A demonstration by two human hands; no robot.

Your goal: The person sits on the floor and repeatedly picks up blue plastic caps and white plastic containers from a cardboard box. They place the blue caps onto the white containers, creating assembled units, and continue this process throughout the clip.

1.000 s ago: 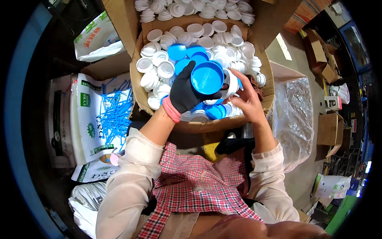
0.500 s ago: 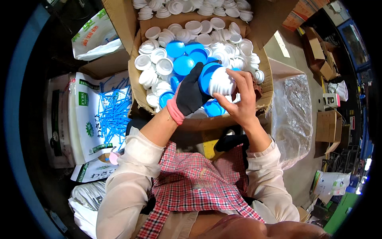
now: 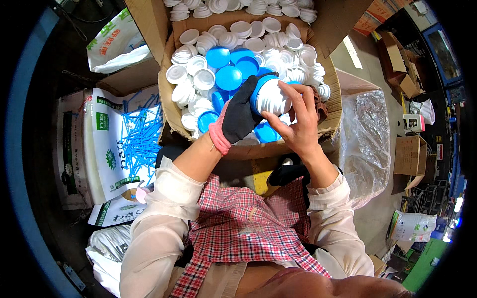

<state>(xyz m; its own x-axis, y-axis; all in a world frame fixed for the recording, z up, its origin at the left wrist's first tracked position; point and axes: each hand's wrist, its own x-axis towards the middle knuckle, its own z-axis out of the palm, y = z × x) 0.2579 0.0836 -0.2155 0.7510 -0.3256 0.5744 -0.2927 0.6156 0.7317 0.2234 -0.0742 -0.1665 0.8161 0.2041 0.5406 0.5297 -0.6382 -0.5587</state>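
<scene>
My left hand (image 3: 238,119), in a black glove with a pink cuff, is closed around a round blue lid (image 3: 256,95). Against that lid sits a white ridged plastic piece (image 3: 272,99), stepped like stacked discs. My bare right hand (image 3: 302,119) grips this white piece between its thumb and fingers from the right side. Both hands are over an open cardboard box (image 3: 168,111). In the box lie many white ridged caps (image 3: 204,79) and several blue lids (image 3: 228,78), partly hidden by my gloved hand.
Left of the box, blue plastic sticks (image 3: 141,136) lie on a white printed bag (image 3: 109,161). Another white bag (image 3: 117,47) stands behind them. More white caps (image 3: 256,7) fill the far compartment. Clear plastic sheeting (image 3: 365,144) hangs from a carton at the right.
Both hands have shifted slightly left with the blue lid and white piece. The lid has turned a little, so less of its blue shows. My grip looks much the same.
</scene>
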